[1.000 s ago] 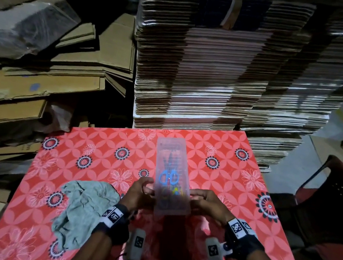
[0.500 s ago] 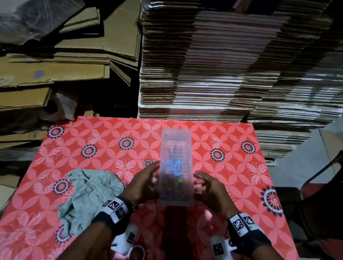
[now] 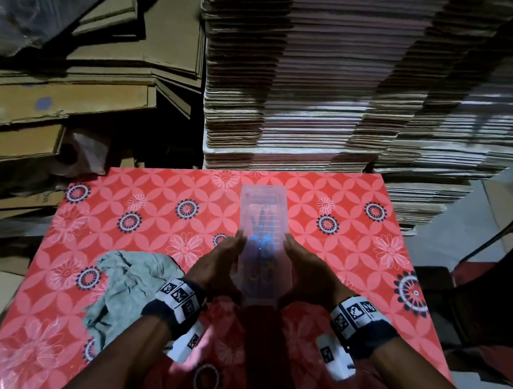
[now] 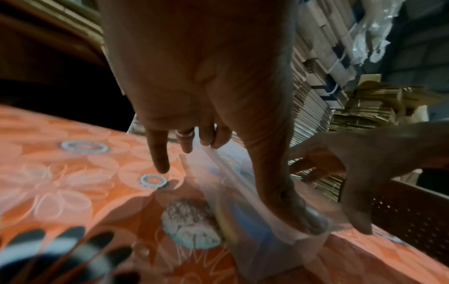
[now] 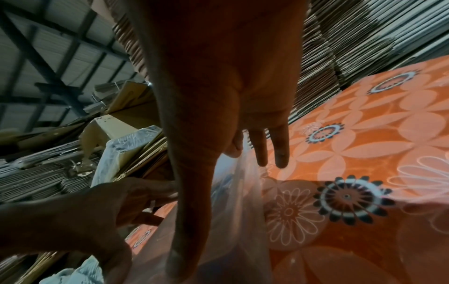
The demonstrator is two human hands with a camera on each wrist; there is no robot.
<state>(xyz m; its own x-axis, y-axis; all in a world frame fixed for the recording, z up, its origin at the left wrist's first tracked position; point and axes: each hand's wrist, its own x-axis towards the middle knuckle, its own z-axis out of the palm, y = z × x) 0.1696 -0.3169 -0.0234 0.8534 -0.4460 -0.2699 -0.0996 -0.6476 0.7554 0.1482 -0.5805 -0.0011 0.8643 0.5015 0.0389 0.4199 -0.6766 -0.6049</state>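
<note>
Stacks of flattened cardboard (image 3: pixel 326 89) rise behind a table (image 3: pixel 152 188) covered in a red cloth with a flower print, and more loose cardboard sheets (image 3: pixel 66 100) are piled at the left. On the cloth, near the middle of the table, lies a long clear plastic box (image 3: pixel 263 208), its length running away from the person. Scissors (image 3: pixel 260 246) with blue handles show through its lid.

The left hand (image 3: pixel 220 267) and right hand (image 3: pixel 310 275) flank the near half of the box, one on each long side. Both hands are flat rather than clenched. In the left wrist view the left thumb (image 4: pixel 279 182) lies straight along the top of the box (image 4: pixel 262 249), with the fingers (image 4: pixel 157 153) reaching down beside its far edge. The right thumb (image 5: pixel 192 192) likewise runs along the box (image 5: pixel 233 211), with straight fingers (image 5: pixel 261 149) pointing down at the cloth.

A crumpled grey-green rag (image 3: pixel 127 285) lies just left of the left wrist. A dark red chair (image 3: pixel 502 289) stands off the table's right edge.
</note>
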